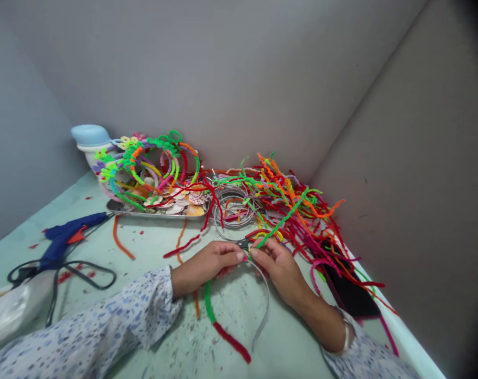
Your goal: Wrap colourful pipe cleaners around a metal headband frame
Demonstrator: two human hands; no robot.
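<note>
A thin hair band lies between my hands, its ends hanging toward me. One leg of the hair band (266,301) is bare grey; the other is wrapped in green and red fuzz. My left hand (217,259) is closed, pinching the band near its top. Thumb and fingers of my right hand (280,267) pinch a green pipe cleaner (286,217) against the band, with its long free end slanting up to the right. Just behind my fingertips, the dark handle of a tool (244,243) shows in part.
Finished fuzzy hair bands (160,145) stand on a metal tray (155,215) of patterned discs. A coil of bare bands (219,210) and a heap of pipe cleaners (290,195) lie beside it. At left are a blue glue gun (61,242) with its cord and a plastic bag (20,310).
</note>
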